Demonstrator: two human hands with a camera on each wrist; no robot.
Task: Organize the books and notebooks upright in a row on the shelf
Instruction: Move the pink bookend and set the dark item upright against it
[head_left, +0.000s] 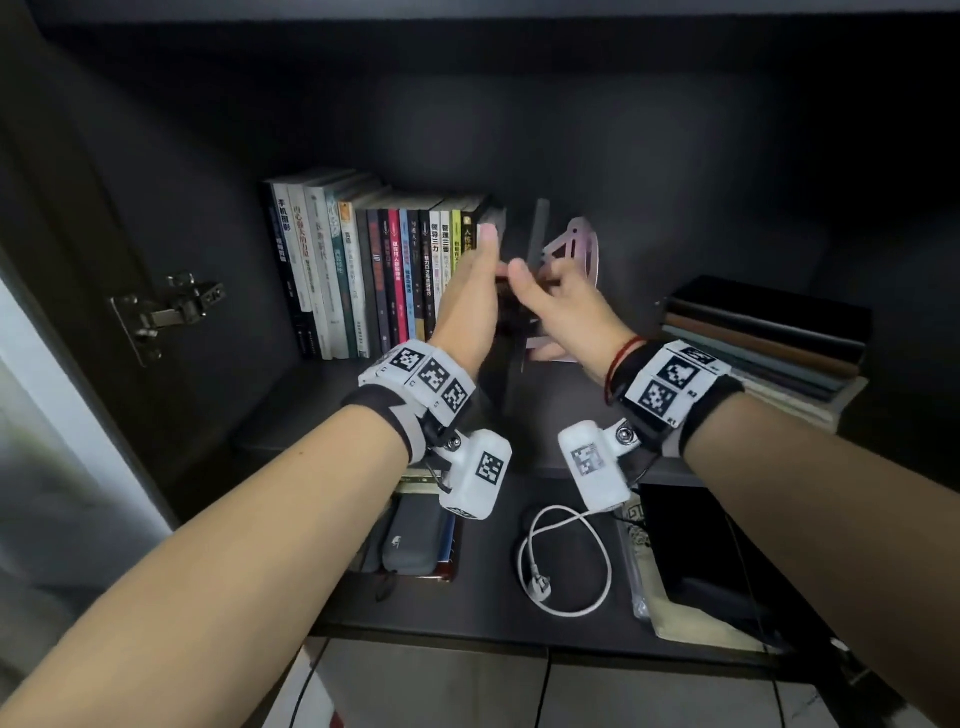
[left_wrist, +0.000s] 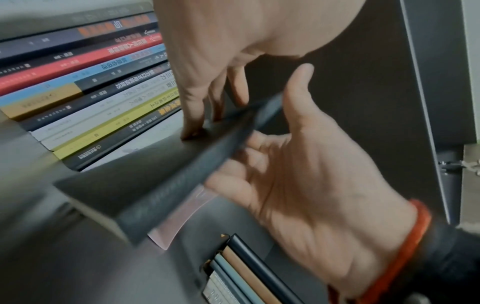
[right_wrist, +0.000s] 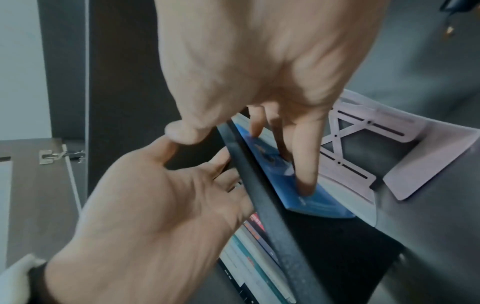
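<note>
Dark book stands between both hands' grips.

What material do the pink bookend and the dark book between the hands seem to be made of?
The pink bookend looks like thin painted sheet metal: flat, bent at a right angle, with punched slots. The dark book seems to have a matte, finely textured cover, perhaps leatherette; blur leaves this uncertain.

Head view, centre of frame: the dark book between the two hands is largely covered by the left hand and right hand; its cover cannot be read. The pink bookend behind them is partly hidden. Left wrist view: the dark book's near end is motion-blurred at lower left. Right wrist view: spine lettering at bottom centre is illegible.
</note>
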